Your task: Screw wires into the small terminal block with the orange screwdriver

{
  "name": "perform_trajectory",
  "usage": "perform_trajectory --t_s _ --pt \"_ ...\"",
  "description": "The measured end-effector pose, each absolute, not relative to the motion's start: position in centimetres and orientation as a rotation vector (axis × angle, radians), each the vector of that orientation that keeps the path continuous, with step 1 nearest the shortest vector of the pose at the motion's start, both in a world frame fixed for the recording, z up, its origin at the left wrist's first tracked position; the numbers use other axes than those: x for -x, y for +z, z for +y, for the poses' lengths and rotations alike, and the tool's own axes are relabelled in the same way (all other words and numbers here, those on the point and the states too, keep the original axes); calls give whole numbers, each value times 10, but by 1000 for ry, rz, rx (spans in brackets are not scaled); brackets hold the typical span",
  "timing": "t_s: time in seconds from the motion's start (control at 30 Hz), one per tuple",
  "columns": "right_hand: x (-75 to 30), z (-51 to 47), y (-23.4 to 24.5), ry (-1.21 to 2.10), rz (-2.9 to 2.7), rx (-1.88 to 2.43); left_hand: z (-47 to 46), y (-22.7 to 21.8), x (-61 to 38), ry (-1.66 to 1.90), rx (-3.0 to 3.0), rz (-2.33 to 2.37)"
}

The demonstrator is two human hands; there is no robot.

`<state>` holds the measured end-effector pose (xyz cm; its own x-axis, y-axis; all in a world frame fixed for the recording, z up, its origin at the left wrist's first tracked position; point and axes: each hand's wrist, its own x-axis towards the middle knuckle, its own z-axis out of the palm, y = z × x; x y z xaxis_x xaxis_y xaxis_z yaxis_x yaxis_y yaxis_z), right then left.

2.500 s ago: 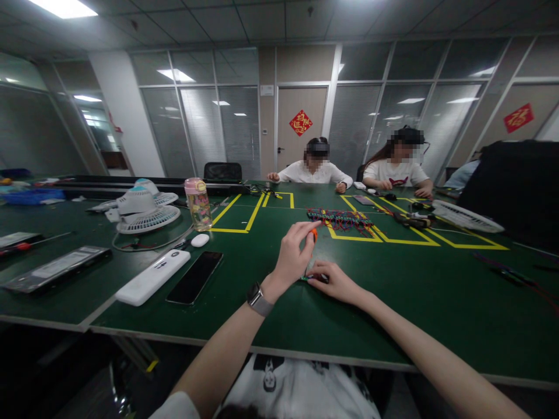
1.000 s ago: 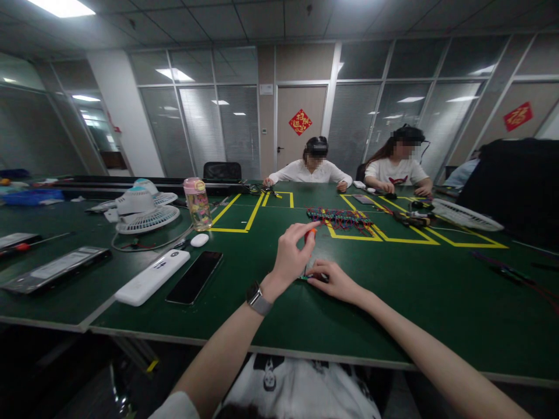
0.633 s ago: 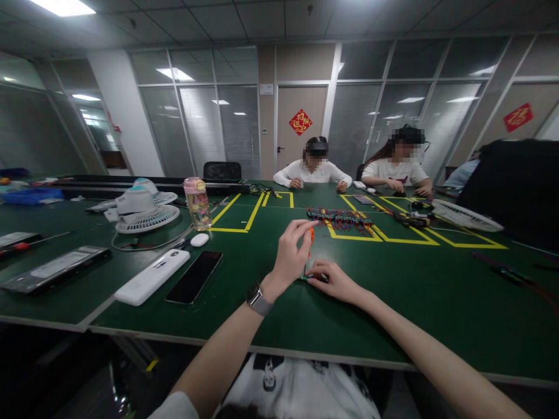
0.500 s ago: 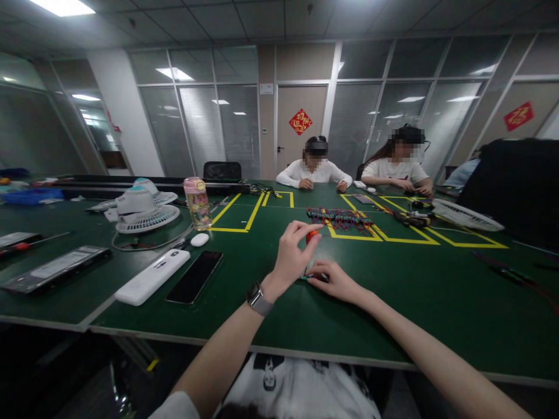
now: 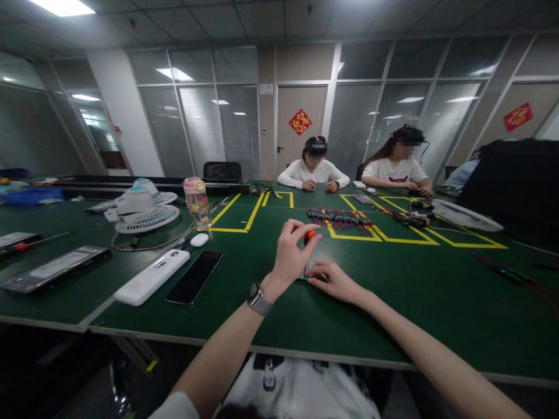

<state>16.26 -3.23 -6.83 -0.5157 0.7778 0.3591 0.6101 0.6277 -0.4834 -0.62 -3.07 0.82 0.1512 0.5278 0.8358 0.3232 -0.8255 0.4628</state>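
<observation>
My left hand point(image 5: 293, 249) is closed at the fingertips on the orange-red handle of a screwdriver point(image 5: 310, 235), held upright. Its thin dark shaft points down at a small green circuit board point(image 5: 302, 278) on the table. My left palm and wrist hide part of that board. Just to the right, my right hand point(image 5: 335, 280) rests low on the table with its fingers pinched at the board's edge. Whether the screwdriver tip sits in a screw is too small to see.
Beyond my hands lies a pile of small boards with red and blue wires point(image 5: 340, 219). To the left are a black phone point(image 5: 194, 277), a white power bank point(image 5: 152, 277), a bottle point(image 5: 198, 203) and a white fan point(image 5: 146, 209). Two people sit across the green table point(image 5: 437, 291).
The screwdriver handle has shifted slightly between my left fingertips, while both my hands stay in nearly the same place. Across the table, one person's hands have moved closer together.
</observation>
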Motion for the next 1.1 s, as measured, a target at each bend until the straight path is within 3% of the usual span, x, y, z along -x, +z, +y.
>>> perform_trajectory --t_s 1.1 --pt "-164 -30 -71 405 -2290 1068 -33 10 9 1719 -2247 751"
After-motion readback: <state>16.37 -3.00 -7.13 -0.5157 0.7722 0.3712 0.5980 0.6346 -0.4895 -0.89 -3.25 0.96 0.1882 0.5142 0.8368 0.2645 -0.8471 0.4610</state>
